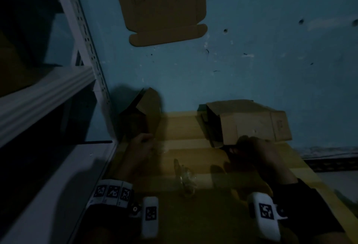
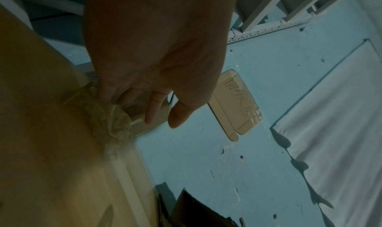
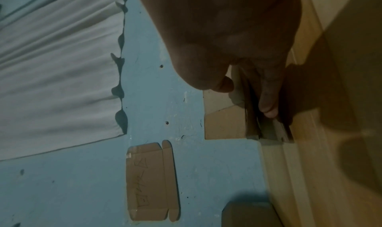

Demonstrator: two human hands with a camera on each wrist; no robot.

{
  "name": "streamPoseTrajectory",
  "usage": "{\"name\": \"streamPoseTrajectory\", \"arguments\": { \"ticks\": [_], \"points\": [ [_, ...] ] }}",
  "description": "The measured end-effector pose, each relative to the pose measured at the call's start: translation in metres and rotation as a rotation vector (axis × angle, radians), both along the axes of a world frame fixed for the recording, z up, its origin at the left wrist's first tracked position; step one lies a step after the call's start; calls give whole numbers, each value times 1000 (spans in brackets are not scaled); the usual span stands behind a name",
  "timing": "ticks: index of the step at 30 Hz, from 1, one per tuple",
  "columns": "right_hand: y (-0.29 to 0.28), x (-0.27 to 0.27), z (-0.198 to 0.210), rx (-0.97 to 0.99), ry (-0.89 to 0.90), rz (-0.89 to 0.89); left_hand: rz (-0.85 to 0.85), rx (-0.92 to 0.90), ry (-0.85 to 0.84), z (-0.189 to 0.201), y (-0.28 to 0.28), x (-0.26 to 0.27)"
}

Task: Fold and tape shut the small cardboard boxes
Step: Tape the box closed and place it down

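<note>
Two small brown boxes stand on a cardboard-covered surface (image 1: 184,127) against a blue wall. The left box (image 1: 144,113) has its flaps up and open. My left hand (image 1: 144,141) is at its base; in the left wrist view the hand (image 2: 163,117) lays a straight index finger on the box (image 2: 157,122), thumb apart. The right box (image 1: 249,119) lies on its side, its open end facing left. My right hand (image 1: 246,144) grips its near edge. In the right wrist view the hand (image 3: 246,98) has its thumb outside the box (image 3: 223,126) and fingers (image 3: 268,106) inside the opening.
A crumpled wad of clear tape (image 1: 185,181) lies between my forearms, also by the left fingers (image 2: 115,126). A white metal shelf (image 1: 48,92) stands close on the left. A flattened box (image 1: 162,7) is taped to the wall. A pale cloth (image 3: 57,67) hangs beyond.
</note>
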State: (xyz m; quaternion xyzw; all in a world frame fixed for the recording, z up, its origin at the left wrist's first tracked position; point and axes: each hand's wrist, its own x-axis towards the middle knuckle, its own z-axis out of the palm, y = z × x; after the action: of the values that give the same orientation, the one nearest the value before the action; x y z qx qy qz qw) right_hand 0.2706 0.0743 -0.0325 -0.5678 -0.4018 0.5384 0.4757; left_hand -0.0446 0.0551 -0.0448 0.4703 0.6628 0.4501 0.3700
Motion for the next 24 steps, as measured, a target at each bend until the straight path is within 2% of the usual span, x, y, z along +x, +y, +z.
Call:
{"name": "streamPoseTrajectory", "arguments": {
  "ticks": [1,4,7,10,14,18,22,24],
  "points": [
    [0,-2,0,-12,-17,0,-15,-9,9,-2,2,-1],
    [-1,6,-13,138,-136,-92,-11,-5,8,-6,5,-2],
    [-4,7,-18,143,-82,-207,21,-6,5,-12,12,-6],
    [-7,5,-22,250,-99,-300,26,-6,19,-15,16,-6],
    [-11,4,-23,266,-178,-284,30,13,43,-20,18,-8],
    [0,0,-41,416,-380,-341,37,19,36,-23,21,-8],
    [4,0,-37,429,-508,-264,28,53,59,-26,22,-8],
    [8,3,-40,415,-508,-221,21,76,68,-25,22,-8]
  ]
}}
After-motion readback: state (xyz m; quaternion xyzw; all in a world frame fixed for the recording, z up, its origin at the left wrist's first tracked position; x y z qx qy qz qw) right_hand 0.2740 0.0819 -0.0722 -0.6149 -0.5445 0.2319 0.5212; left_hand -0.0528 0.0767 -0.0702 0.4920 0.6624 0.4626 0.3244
